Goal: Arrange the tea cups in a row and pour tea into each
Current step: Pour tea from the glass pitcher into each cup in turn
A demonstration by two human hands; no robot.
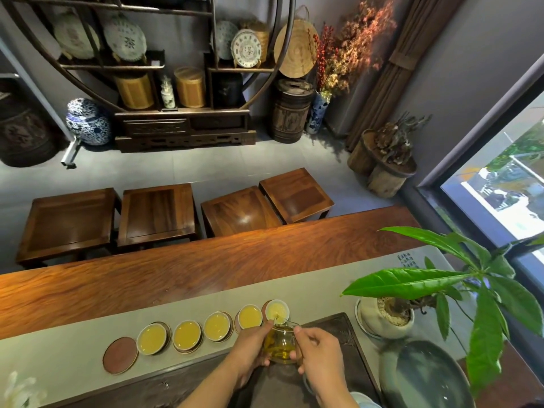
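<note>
Several white tea cups stand in a row on the grey table runner (73, 351), each on a round coaster. The leftmost cup (152, 338) and the ones beside it hold yellow tea. A glass pitcher (279, 344) with some tea left is tipped over the rightmost cup (277, 310), and a thin stream falls into it. My left hand (250, 348) cups the pitcher's left side. My right hand (319, 357) grips its handle side. One bare brown coaster (120, 355) lies at the left end of the row.
A dark carved tea tray (344, 343) lies under my hands. A potted plant (388, 316) with big green leaves stands to the right, with a dark glazed bowl (424, 381) in front of it. Wooden stools (156, 213) line the table's far side.
</note>
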